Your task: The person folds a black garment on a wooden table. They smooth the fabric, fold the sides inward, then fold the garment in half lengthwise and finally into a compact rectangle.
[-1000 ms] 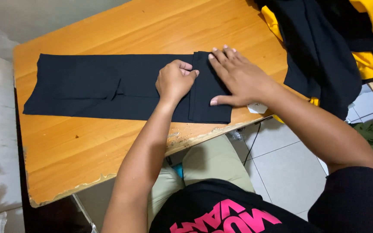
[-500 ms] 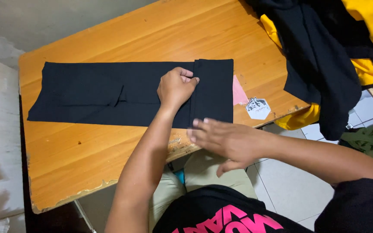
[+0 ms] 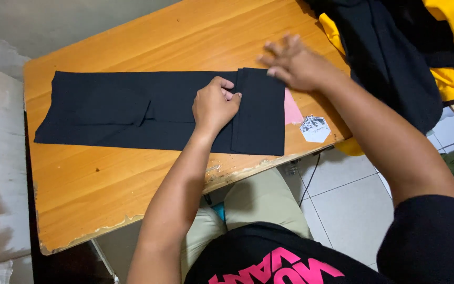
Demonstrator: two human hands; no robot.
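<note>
A: Your long black cloth [image 3: 148, 113] lies flat across the wooden table [image 3: 148, 31], its right end turned back on itself into a narrow fold [image 3: 258, 113] close to the table's near edge.

B: And my hands?

A: Your left hand [image 3: 214, 105] sits curled in a loose fist on the cloth, knuckles pressing right at the fold's inner edge; it pins the fabric and grips nothing. Your right hand [image 3: 292, 66] is open, fingers spread, over the fold's upper right corner. It's blurred, so I can't tell whether the fingertips touch the cloth.

B: What might spoil this?

A: I'd judge the fold is the weak spot. If your right hand drags across it while only the fist holds it, the top layer could slide and the edges come out uneven. The cloth also runs close to the chipped front edge, so a tug toward you could pull that end off the table.

B: Anything nearby in the way?

A: A pink slip [image 3: 291, 108] and a small white hexagonal sticker [image 3: 314, 129] lie just beside the fold, and a heap of black and yellow garments [image 3: 395, 47] crowds the right end; a wide sweep could catch them.
</note>
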